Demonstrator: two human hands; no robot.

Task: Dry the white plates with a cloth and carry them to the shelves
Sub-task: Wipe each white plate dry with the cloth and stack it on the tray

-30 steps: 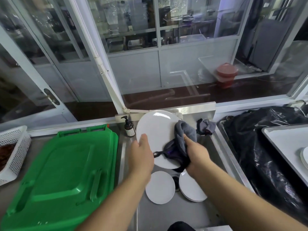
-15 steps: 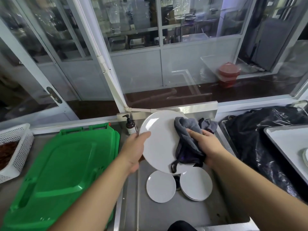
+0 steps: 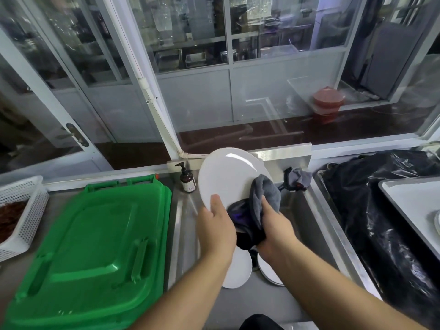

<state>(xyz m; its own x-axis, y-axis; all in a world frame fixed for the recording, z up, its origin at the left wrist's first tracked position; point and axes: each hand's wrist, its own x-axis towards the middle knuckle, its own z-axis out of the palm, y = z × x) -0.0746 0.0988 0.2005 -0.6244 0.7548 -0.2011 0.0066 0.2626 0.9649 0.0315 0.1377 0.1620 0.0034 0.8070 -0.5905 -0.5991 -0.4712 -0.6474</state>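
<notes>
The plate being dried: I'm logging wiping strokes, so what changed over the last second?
The right hand drew the grey cloth from the upper right of the white plate down to its lower edge, beside the left hand, which shifted from the left rim to the bottom. Nothing was let go. The plates in the sink, green lid and soap bottle stayed put.

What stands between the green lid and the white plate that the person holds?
In the head view, a dark pump bottle stands between the green lid and the held plate, on the steel counter's back edge.
</notes>
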